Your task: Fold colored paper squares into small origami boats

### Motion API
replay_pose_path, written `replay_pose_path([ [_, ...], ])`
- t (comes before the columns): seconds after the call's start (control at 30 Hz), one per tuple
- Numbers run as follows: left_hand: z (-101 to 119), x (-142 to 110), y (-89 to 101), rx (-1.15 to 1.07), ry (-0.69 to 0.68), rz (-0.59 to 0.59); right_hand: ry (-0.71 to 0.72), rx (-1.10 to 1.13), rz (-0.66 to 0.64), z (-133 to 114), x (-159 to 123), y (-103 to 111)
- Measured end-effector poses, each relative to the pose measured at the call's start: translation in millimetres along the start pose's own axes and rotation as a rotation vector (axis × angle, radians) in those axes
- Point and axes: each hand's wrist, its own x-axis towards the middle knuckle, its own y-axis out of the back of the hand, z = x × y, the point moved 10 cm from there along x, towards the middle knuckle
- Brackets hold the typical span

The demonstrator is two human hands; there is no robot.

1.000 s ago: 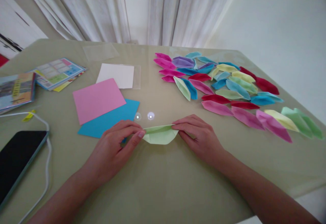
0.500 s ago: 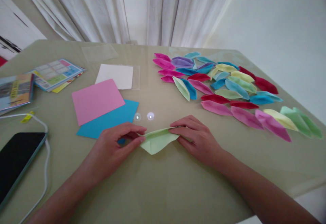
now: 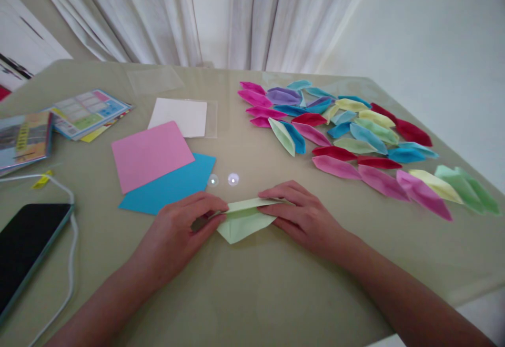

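Between my two hands is a pale green sheet of folding paper [image 3: 245, 222], with a narrow folded band along its far edge and a pointed flap toward me. My left hand [image 3: 188, 231] pinches its left end between thumb and fingers. At the right end, the fingers of my right hand [image 3: 302, 212] close on the paper, pressing the folded band. Just beyond my left hand lie a blue sheet [image 3: 169, 189] and a pink sheet [image 3: 152, 155], partly overlapping.
Many folded paper pieces [image 3: 355, 131] in several colours spread over the table's right side. A white sheet in a clear sleeve [image 3: 179, 118], printed cards [image 3: 90, 112], a booklet [image 3: 26, 139], a phone [image 3: 31, 247] and a white cable [image 3: 71, 263] lie to the left.
The far edge of the green paper now shows a clearer folded band. My right fingers have shifted slightly and spread along it; my left hand stays at the left end.
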Motion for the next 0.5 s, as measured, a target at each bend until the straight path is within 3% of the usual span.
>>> replay_pose_path([
  [0.13, -2.1, -2.4, 2.0, -0.024, 0.047, 0.005, 0.010, 0.010, -0.005, -2.3, 0.9, 0.9],
  [0.27, -5.4, -1.3, 6.1, -0.093, 0.102, 0.019, -0.078, 0.056, 0.028, 5.1, 1.8, 5.5],
  [0.5, 4.1, 0.8, -0.4, -0.174, -0.015, -0.037, -0.216, 0.081, 0.029, 19.0, 0.9, 4.4],
])
